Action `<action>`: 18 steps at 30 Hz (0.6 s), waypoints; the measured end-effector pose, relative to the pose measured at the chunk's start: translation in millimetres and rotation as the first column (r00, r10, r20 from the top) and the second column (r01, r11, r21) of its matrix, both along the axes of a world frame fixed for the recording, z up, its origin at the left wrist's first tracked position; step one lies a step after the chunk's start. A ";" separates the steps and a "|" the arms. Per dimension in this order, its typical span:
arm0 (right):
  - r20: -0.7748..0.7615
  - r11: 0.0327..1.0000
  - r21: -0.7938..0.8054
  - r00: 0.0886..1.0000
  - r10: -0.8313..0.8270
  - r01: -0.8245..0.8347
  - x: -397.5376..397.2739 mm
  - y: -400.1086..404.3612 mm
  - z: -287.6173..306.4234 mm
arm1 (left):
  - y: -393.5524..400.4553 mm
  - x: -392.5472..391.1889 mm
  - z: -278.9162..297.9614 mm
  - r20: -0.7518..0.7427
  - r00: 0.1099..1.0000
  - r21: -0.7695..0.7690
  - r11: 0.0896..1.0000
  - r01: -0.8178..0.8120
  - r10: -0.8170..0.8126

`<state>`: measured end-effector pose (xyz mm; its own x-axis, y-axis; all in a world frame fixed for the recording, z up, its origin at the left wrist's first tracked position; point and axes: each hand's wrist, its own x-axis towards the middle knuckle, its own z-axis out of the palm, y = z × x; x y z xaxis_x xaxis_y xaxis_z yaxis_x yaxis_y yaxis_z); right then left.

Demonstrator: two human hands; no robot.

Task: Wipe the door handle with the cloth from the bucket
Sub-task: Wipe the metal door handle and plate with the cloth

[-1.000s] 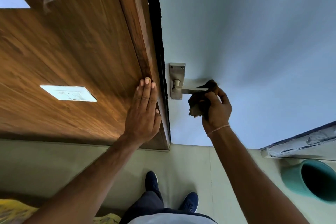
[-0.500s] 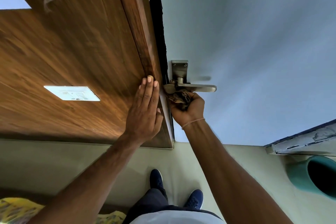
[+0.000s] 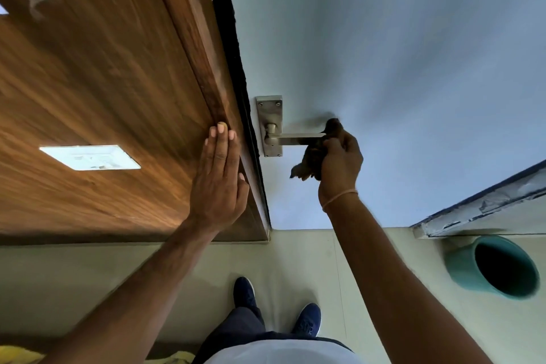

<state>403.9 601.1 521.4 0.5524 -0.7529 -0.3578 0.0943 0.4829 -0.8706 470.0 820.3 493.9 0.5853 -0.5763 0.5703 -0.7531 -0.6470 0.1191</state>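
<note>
Steel door handle lies level, free end in cloth.

A pale, smooth floor runs along the foot of the door and wall. A teal bucket stands on it at right, near the wall. Two dark blue shoes stand on it at centre. Something yellow lies at bottom left.

A single wide-angle view is taken from head height, directed forward and steeply down along the door; the floor is seen below, and near surfaces are bent by the lens.
</note>
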 end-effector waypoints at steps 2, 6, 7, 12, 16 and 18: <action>-0.156 0.852 -0.519 0.988 -0.017 -0.068 -2.9 5.2 -1.3 | 1.7 0.4 0.9 0.004 1.000 0.007 1.000 0.000 0.000; -0.299 0.127 -0.948 0.953 -0.052 -0.291 -5.5 9.0 -7.3 | 1.6 -1.5 2.1 0.009 1.000 0.016 1.000 -0.002 0.002; -0.311 0.044 -0.950 0.948 -0.064 -0.309 -4.7 11.8 -5.5 | 1.4 -2.3 2.5 0.004 1.000 0.017 1.000 -0.009 0.009; -0.370 -0.231 -0.906 0.929 0.023 -0.356 1.1 28.1 -11.4 | 1.4 -5.2 5.8 0.004 1.000 0.041 0.999 -0.023 0.023; -0.388 -0.283 -0.898 0.910 0.146 -0.337 -6.9 21.7 1.7 | 1.4 -7.8 7.2 0.000 0.999 0.047 0.998 -0.036 0.036; -0.350 -0.144 -0.936 0.899 0.262 -0.322 -16.7 18.0 6.0 | -0.6 -11.8 9.8 -0.016 0.999 0.022 0.999 -0.035 0.036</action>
<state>387.1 619.1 527.4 0.8452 -0.0883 0.5272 0.1864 -0.8757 -0.4454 458.2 819.7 503.7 0.6148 -0.5671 0.5481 -0.7276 -0.6760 0.1168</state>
